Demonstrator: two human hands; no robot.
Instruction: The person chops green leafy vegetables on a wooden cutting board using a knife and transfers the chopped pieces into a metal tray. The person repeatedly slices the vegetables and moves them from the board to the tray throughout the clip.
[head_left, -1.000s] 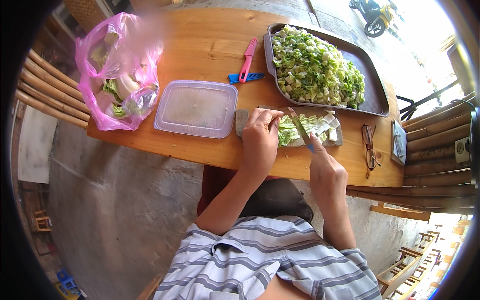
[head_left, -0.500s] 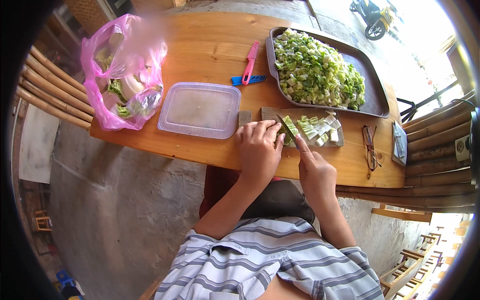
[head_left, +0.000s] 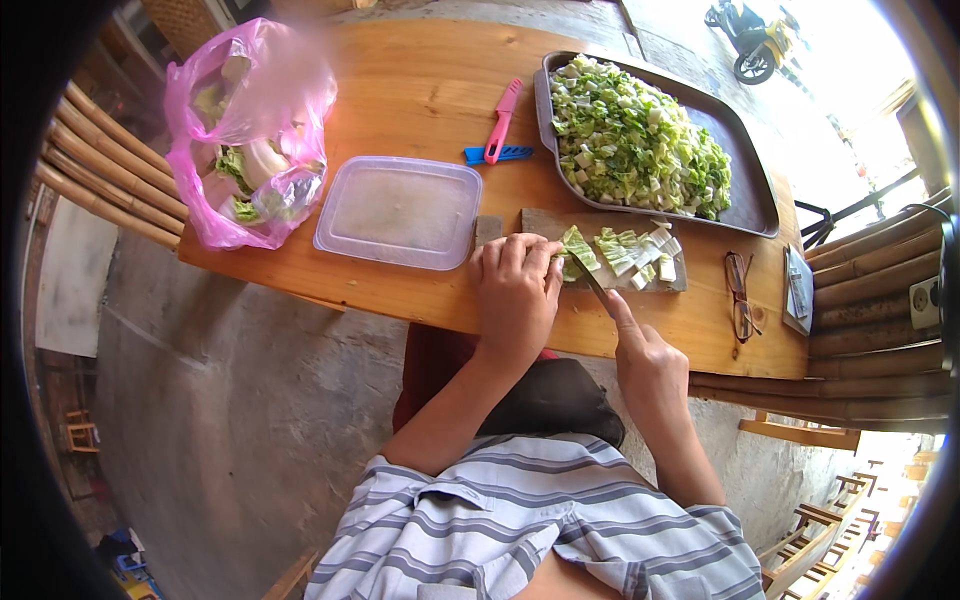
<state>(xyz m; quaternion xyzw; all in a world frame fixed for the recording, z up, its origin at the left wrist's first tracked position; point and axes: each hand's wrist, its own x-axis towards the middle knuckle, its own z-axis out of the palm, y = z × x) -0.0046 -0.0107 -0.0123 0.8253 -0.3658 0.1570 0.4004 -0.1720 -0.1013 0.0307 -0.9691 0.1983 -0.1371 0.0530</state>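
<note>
One leaf [head_left: 579, 245] is lying at 3 o'clock from left fingers [head_left: 538, 253] holding it, right fingers [head_left: 626, 318] gripping a knife [head_left: 592, 276] pointing toward 11 o'clock.

A person wears a pale grey-blue shirt [head_left: 560, 480] banded with darker grey stripes, its front parted in a V at the neck and its short sleeves [head_left: 722, 525] ending near the elbows. A matching striped flap [head_left: 455, 494] marks the left chest. Black cloth [head_left: 565, 402] and dark red cloth [head_left: 430, 362] show below; left hand [head_left: 515, 298] and right hand [head_left: 650, 366] are bare.
</note>
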